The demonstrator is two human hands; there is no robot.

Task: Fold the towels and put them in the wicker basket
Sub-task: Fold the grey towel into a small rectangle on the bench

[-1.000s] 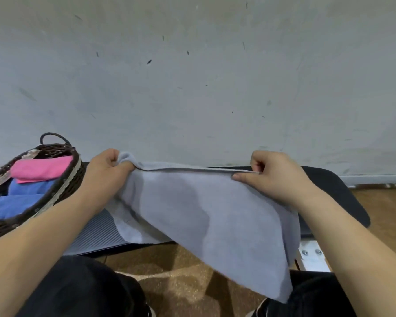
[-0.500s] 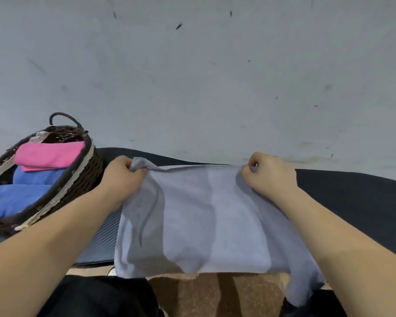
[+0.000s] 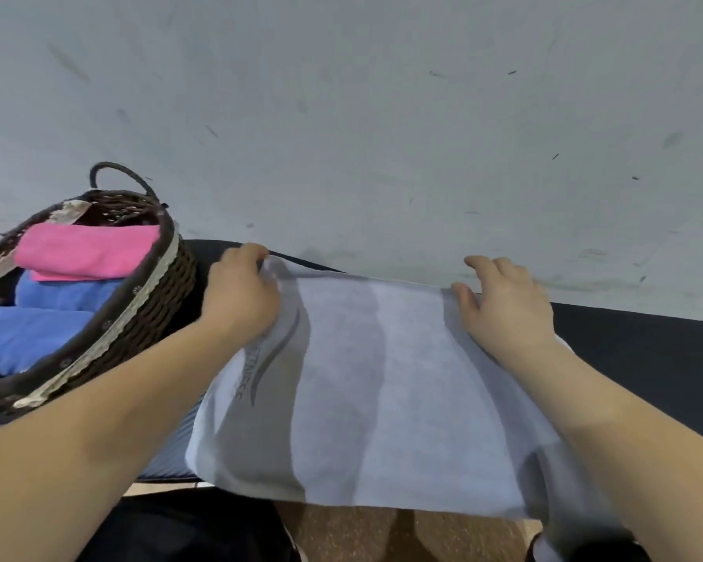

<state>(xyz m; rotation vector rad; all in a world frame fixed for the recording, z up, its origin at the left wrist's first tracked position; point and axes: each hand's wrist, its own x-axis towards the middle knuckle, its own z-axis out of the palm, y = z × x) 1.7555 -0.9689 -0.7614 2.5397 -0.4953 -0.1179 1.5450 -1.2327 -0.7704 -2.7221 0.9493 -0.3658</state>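
One towel [image 3: 382,379] corner is pinched by the left hand [image 3: 240,302], the right hand [image 3: 508,310] laid spread; it could be pulled down by its overhang.

My towel [image 3: 402,379] is pale grey-blue with darker grey wavy bands and a dark grey swoosh mark. The basket [image 3: 159,314] is dark brown with a pale lacy trim. In it I see a pink towel [image 3: 86,253] and blue towels [image 3: 29,338]. The table [image 3: 646,358] is black.
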